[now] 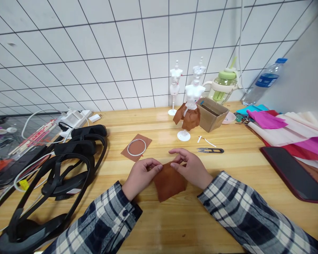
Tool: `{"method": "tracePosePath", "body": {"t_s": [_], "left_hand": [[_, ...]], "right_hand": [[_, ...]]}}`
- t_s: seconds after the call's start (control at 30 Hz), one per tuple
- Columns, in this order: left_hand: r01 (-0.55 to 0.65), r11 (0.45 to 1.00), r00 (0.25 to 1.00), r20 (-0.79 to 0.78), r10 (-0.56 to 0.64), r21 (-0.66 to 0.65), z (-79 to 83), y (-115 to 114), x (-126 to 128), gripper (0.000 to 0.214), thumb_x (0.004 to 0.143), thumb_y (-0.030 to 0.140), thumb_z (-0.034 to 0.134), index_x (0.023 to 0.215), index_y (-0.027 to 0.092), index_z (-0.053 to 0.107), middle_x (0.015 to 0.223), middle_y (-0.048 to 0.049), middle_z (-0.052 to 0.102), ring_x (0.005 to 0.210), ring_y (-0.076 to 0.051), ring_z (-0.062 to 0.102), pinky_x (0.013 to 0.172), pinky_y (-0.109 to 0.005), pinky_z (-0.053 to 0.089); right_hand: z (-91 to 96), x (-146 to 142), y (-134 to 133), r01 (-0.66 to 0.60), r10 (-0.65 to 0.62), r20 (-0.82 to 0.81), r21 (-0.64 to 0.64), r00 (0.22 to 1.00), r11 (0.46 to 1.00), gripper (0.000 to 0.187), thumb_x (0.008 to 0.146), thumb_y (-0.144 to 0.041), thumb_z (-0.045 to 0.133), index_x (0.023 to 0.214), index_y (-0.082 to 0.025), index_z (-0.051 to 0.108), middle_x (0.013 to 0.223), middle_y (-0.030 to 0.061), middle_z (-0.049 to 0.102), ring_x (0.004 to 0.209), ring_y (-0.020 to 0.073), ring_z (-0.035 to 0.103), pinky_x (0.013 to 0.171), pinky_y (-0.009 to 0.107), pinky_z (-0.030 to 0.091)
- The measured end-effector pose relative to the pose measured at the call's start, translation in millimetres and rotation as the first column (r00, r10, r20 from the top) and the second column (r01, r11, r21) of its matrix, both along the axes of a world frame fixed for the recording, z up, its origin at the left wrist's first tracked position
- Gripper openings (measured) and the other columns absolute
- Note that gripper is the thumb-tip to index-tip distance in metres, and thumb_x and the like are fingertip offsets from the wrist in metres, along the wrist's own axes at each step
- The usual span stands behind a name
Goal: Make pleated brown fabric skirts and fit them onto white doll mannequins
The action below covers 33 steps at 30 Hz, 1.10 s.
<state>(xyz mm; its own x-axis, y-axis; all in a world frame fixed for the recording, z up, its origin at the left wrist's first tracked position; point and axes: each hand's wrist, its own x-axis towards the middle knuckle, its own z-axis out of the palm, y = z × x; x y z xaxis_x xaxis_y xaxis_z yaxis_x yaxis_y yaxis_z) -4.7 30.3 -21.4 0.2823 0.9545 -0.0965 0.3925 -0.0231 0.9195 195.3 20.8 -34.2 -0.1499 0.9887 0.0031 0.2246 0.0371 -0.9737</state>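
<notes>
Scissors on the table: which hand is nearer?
Right. The right hand sits just left of the scissors; the left hand is farther left, across the brown cloth.

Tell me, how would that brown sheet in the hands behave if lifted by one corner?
Probably floppy: the brown sheet looks thin and lies flat on the table. Likely very light, since the left hand and right hand pinch its top edge with fingertips only. It looks matte, so it should hardly slip.
</notes>
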Motion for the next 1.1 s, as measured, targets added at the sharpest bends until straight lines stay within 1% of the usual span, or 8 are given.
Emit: {"method": "tracePosePath", "body": {"t_s": [0.13, 0.3, 0.5, 0.67, 0.83, 0.93, 1.0, 1.1], "left_hand": [[0.059, 0.998, 0.998, 0.027, -0.06, 0.017, -0.8, -4.5, 3.7, 0.02, 0.078, 0.037, 0.067, 0.078, 0.017, 0.072, 0.078, -0.0045, 0.073, 0.072, -0.018, 0.063, 0.068, -0.026, 0.048], [0.109, 0.994, 0.994, 0.008, -0.109, 0.02, -6.0, -3.7, 1.1, 0.018, 0.079, 0.033, 0.067, 0.088, 0.02, 0.075, 0.089, -0.005, 0.076, 0.082, -0.02, 0.067, 0.076, -0.027, 0.05], [0.109, 0.994, 0.99, -0.088, -0.109, -0.002, -7.3, 0.2, -4.3, 0.017, 0.077, 0.033, 0.069, 0.087, 0.022, 0.077, 0.083, -0.0039, 0.076, 0.076, -0.02, 0.066, 0.069, -0.027, 0.048], [0.166, 0.986, 0.976, -0.141, -0.163, 0.008, -7.3, -0.3, -3.9, 0.019, 0.08, 0.035, 0.066, 0.085, 0.021, 0.077, 0.079, -0.004, 0.075, 0.071, -0.019, 0.064, 0.064, -0.026, 0.046], [0.042, 0.964, 0.987, -0.16, 0.001, 0.263, -1.7, 0.8, -5.3, 0.011, 0.08, 0.03, 0.067, 0.08, 0.022, 0.075, 0.079, -0.0039, 0.074, 0.075, -0.02, 0.064, 0.073, -0.029, 0.046], [0.009, 0.923, 0.994, -0.1, 0.032, 0.385, 4.1, 2.7, -7.3, 0.009, 0.08, 0.029, 0.068, 0.081, 0.023, 0.075, 0.084, -0.0049, 0.073, 0.083, -0.02, 0.064, 0.081, -0.031, 0.046], [-0.049, 0.917, 0.997, -0.034, 0.068, 0.396, 6.3, 3.5, -8.1, 0.01, 0.079, 0.03, 0.07, 0.084, 0.023, 0.075, 0.088, -0.0055, 0.072, 0.088, -0.021, 0.062, 0.085, -0.032, 0.046], [-0.189, 0.97, 0.97, 0.183, 0.161, 0.151, 5.4, 2.6, -8.3, 0.025, 0.078, 0.041, 0.071, 0.093, 0.02, 0.072, 0.086, -0.0047, 0.068, 0.077, -0.017, 0.06, 0.072, -0.028, 0.048]], "right_hand": [[0.5, -3.9, -5.9, -0.111, 0.112, -0.028, 0.031, 0.993, 0.993, 0.066, 0.074, -0.025, 0.07, 0.135, -0.024, 0.044, 0.097, 0.0029, 0.066, 0.09, 0.0166, 0.063, 0.081, 0.032, 0.05], [-1.4, -4.5, -3.4, -0.088, 0.088, 0.037, 0.002, 0.995, 0.996, 0.037, 0.076, -0.018, 0.062, 0.112, -0.021, 0.062, 0.081, -0.0005, 0.067, 0.077, 0.0149, 0.063, 0.075, 0.03, 0.049], [5.9, 5.4, 0.9, -0.037, 0.039, 0.035, -0.054, 0.999, 0.998, 0.056, 0.074, -0.019, 0.062, 0.129, -0.023, 0.053, 0.071, -0.0034, 0.067, 0.068, 0.0148, 0.061, 0.07, 0.029, 0.047], [7.7, 7.4, -0.9, -0.042, 0.041, 0.051, 0.015, 0.998, 0.999, 0.054, 0.075, -0.018, 0.06, 0.129, -0.025, 0.055, 0.069, -0.0039, 0.065, 0.067, 0.0139, 0.06, 0.066, 0.027, 0.046], [3.2, 10.3, 3.2, -0.044, 0.038, 0.087, 0.072, 0.996, 0.996, 0.052, 0.076, -0.023, 0.064, 0.128, -0.025, 0.054, 0.103, 0.0034, 0.069, 0.089, 0.0175, 0.064, 0.069, 0.028, 0.049], [4.6, 12.2, 4.3, -0.054, 0.023, 0.182, 0.17, 0.983, 0.984, 0.018, 0.079, -0.023, 0.063, 0.096, -0.023, 0.068, 0.088, 0.0021, 0.07, 0.081, 0.0178, 0.064, 0.073, 0.031, 0.049], [8.2, 13.7, 2.5, -0.024, -0.072, 0.253, 0.357, 0.965, 0.934, 0.008, 0.083, -0.022, 0.06, 0.082, -0.022, 0.068, 0.082, 0.0025, 0.07, 0.078, 0.0183, 0.062, 0.072, 0.032, 0.048], [14.8, 17.0, -2.5, -0.03, -0.261, 0.325, 0.676, 0.909, 0.736, 0.016, 0.085, -0.016, 0.057, 0.085, -0.025, 0.07, 0.083, 0.0026, 0.07, 0.081, 0.0188, 0.061, 0.078, 0.035, 0.046]]}}
